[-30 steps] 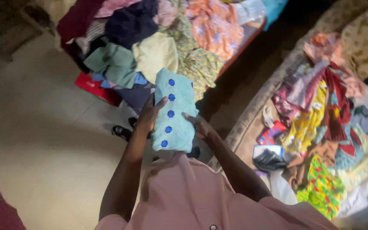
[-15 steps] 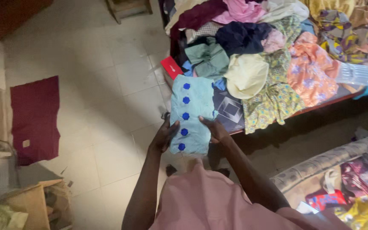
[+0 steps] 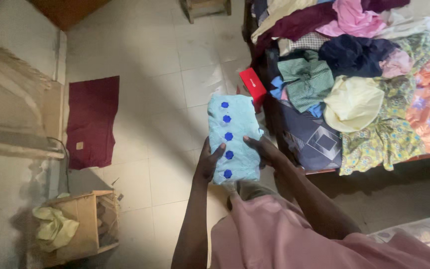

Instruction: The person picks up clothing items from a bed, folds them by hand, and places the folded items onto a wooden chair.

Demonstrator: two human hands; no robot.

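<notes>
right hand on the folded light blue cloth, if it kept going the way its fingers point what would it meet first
The right hand points leftward across the folded light blue cloth with dark blue spots; it would probably meet the left hand first.

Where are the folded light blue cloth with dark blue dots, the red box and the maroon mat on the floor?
Folded light blue cloth with dark blue dots (image 3: 235, 137), head view, middle of its face.
Red box (image 3: 253, 83), head view, top face.
Maroon mat (image 3: 92, 119), head view, centre.

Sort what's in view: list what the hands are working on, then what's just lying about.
In hand:
- folded light blue cloth with dark blue dots, held by the left hand and right hand

Lying about:
- heap of clothes
- red box
- maroon cloth on the floor
- cardboard box
</notes>
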